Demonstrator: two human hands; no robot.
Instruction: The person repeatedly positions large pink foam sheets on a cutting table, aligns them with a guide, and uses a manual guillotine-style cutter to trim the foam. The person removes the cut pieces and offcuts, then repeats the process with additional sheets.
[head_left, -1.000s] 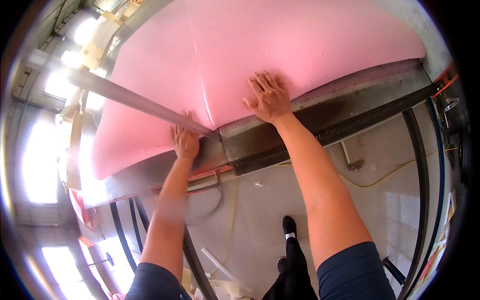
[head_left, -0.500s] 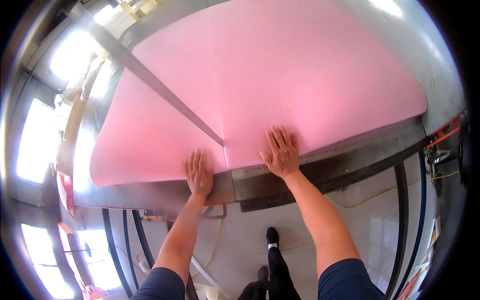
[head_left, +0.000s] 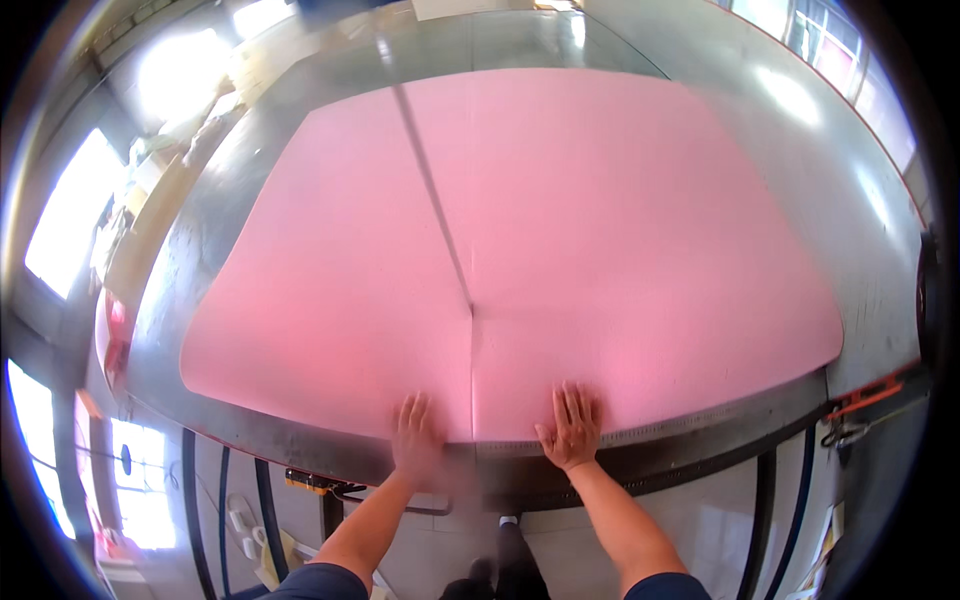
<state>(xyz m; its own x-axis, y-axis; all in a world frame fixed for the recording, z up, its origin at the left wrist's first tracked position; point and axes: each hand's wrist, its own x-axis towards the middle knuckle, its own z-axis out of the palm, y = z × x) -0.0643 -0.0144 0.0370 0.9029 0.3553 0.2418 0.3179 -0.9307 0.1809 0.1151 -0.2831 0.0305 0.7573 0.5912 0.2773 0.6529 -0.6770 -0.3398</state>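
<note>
A large pink foam sheet (head_left: 620, 220) with rounded corners lies flat. A thin upright blade (head_left: 430, 195) meets it near the middle. From the blade a straight slit runs to the sheet's near edge, and a fainter line continues toward the far edge. My left hand (head_left: 415, 435), slightly blurred, rests at the near edge left of the slit, fingers stretched out. To the right of the slit, my right hand (head_left: 572, 425) lies flat across the same edge, fingers forward and thumb apart. Neither hand grips anything.
Beneath the sheet is a broad grey metal table (head_left: 860, 270), with a ruler scale along its front. An orange-red bar (head_left: 866, 393) sits at the right front corner. Dark table legs (head_left: 765, 510) and pale floor show below; pale boards (head_left: 150, 240) stand at left.
My view has tilted up, showing the whole sheet. The blade now stands farther from the sheet's near edge, with a longer slit between. Both hands remain at that edge.
</note>
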